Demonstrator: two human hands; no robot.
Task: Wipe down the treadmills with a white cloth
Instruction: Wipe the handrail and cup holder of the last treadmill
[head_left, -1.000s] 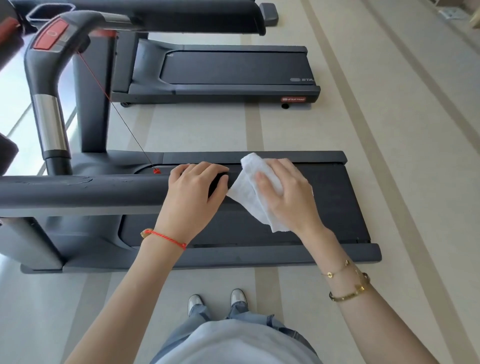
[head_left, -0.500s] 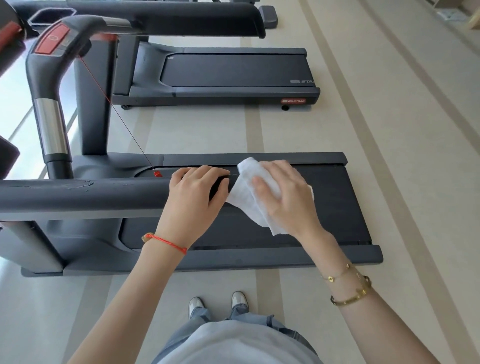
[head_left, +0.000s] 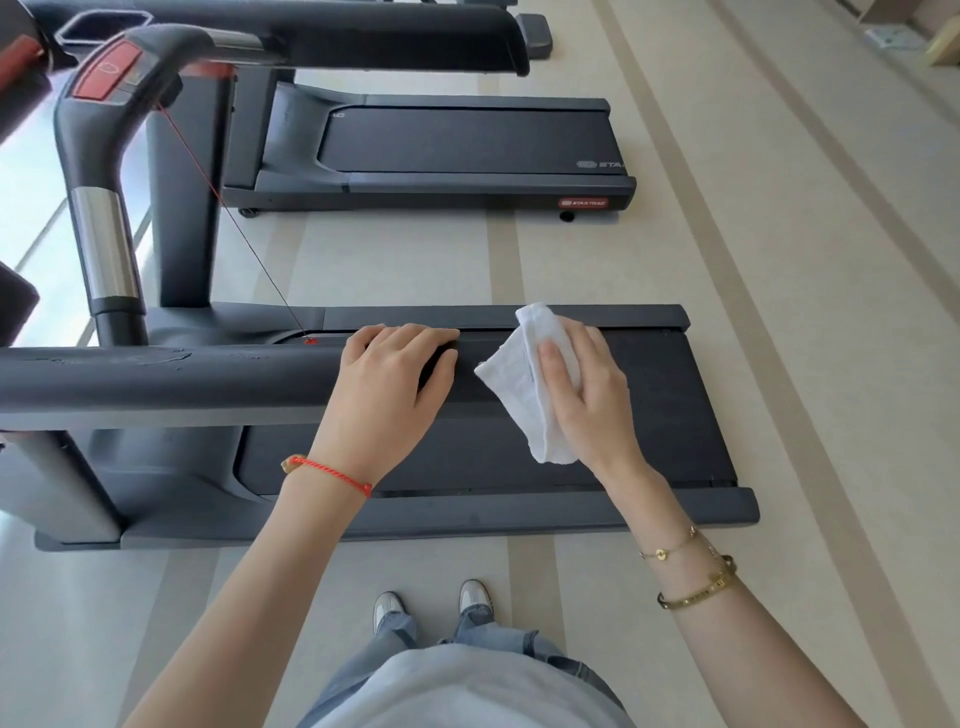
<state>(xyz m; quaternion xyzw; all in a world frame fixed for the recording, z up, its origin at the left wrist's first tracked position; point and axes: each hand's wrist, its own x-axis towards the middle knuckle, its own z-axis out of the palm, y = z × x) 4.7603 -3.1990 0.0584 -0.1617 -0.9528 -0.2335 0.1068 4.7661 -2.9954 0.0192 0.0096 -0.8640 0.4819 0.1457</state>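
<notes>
the soft, light, crumpled white cloth (head_left: 524, 384) hangs limp from the right hand (head_left: 587, 389) gripping its bunched middle beyond the dark grey treadmill handrail (head_left: 171, 382), whose end the left hand (head_left: 387, 387) clasps.

A gym: two black treadmills (head_left: 467, 150) stand side by side on a pale striped floor (head_left: 779, 260).

Our left hand (head_left: 387, 400) curls over the end of the near treadmill's handrail (head_left: 156, 382). Our right hand (head_left: 587, 395) holds the white cloth (head_left: 524, 384) just beyond it, above the belt (head_left: 670, 415).
</notes>
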